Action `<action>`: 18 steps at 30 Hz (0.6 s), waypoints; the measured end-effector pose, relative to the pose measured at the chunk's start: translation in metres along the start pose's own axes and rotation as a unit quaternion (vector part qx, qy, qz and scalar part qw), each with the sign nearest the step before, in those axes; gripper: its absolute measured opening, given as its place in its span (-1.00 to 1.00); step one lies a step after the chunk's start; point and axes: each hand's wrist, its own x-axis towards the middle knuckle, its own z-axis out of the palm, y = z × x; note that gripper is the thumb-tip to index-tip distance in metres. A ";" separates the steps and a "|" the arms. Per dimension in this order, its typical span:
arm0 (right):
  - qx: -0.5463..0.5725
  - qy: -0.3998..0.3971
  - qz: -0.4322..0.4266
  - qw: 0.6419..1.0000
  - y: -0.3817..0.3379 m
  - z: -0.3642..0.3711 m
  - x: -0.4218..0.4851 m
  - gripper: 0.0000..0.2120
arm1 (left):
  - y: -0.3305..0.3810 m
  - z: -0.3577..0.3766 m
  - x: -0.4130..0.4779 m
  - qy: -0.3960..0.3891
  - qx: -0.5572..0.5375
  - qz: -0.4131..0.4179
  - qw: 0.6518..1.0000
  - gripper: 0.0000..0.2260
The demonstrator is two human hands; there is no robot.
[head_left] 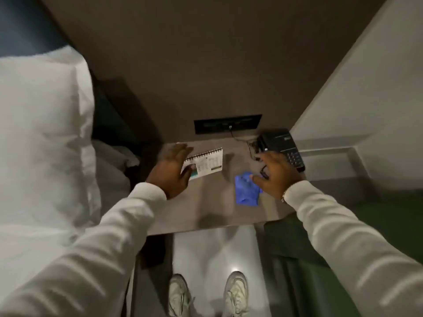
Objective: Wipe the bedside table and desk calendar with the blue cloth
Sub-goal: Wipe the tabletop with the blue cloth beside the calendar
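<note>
The brown bedside table fills the middle of the head view. A white spiral-bound desk calendar lies at its back left. My left hand hovers over the calendar's left end with fingers spread, holding nothing. A crumpled blue cloth lies on the table to the right of the calendar. My right hand is open just above the cloth's right edge, its thumb over the cloth; I cannot tell whether it touches it. Both arms wear white sleeves.
A black telephone with its cord sits at the table's back right corner, just beyond my right hand. A black socket panel is on the wall behind. White pillows lie to the left. A green seat stands at the lower right.
</note>
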 end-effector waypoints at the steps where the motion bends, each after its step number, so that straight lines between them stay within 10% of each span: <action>1: 0.014 -0.006 0.009 1.000 0.013 0.022 0.005 -0.43 | -0.008 0.024 -0.002 0.008 0.001 0.012 1.000 -0.54; 18: -0.125 0.039 0.109 0.985 0.081 0.235 0.045 -0.36 | -0.125 0.275 -0.042 -0.052 0.144 0.010 0.988 -0.41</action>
